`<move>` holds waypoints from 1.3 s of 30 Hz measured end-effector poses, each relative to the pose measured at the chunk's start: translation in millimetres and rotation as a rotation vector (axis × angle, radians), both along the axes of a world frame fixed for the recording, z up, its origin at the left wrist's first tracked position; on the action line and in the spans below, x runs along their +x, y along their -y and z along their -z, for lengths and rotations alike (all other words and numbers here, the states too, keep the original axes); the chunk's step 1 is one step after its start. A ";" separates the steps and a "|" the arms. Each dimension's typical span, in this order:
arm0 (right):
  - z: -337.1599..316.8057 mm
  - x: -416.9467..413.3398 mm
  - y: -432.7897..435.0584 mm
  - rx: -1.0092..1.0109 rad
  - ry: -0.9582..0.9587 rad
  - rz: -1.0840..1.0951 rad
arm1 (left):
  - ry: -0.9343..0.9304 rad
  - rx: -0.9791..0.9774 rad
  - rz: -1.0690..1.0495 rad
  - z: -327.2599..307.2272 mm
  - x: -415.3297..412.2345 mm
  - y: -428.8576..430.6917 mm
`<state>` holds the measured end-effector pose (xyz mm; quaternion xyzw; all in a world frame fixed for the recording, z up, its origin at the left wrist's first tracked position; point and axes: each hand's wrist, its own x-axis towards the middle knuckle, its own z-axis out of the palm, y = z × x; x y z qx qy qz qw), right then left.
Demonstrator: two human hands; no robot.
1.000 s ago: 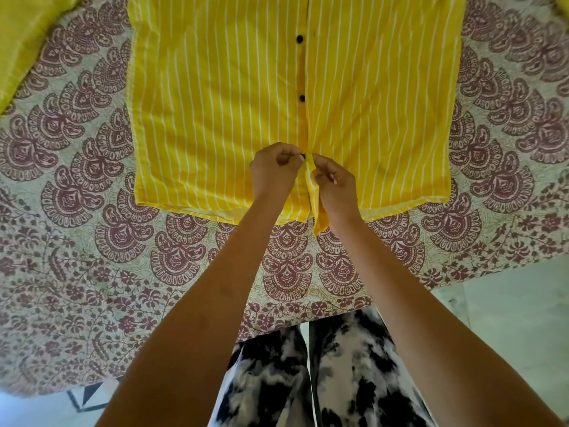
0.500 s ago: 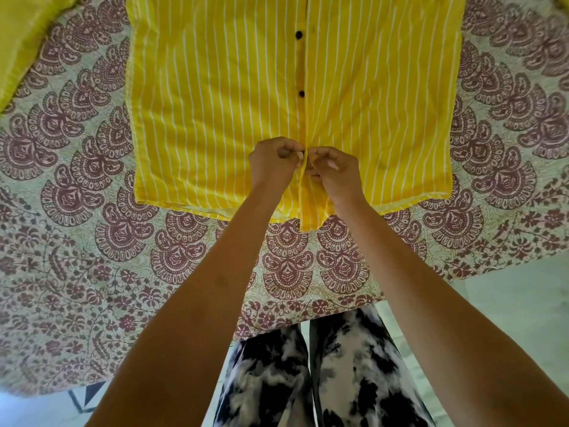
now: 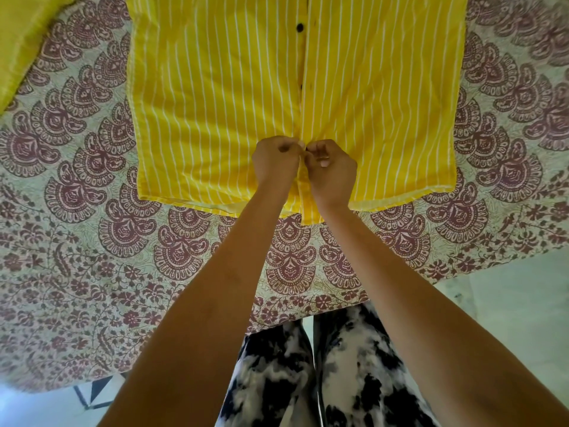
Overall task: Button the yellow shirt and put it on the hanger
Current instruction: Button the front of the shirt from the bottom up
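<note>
The yellow shirt [image 3: 221,97] with thin white stripes lies flat on a patterned bedspread, hem towards me. Two black buttons [image 3: 299,26] show fastened along its middle placket. My left hand [image 3: 275,161] and my right hand [image 3: 331,167] meet at the placket just above the hem, fingertips touching. Each pinches one edge of the shirt front. The button between my fingers is hidden. No hanger is in view.
The bedspread [image 3: 92,211] is cream with maroon paisley prints and ends close to my legs [image 3: 308,374] in black-and-white trousers. A plain yellow cloth [image 3: 21,41] lies at the upper left. Pale floor [image 3: 523,303] shows at the right.
My hands have closed together on the lowest part of the placket. The flap below them, which hung open and twisted, now lies flatter and overlapped.
</note>
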<state>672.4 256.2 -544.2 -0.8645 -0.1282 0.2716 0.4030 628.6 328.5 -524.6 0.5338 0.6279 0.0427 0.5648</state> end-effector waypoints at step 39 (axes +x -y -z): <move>5.9 27.0 4.7 0.057 -0.165 -0.045 | -0.036 0.334 0.308 19.1 -13.9 -18.7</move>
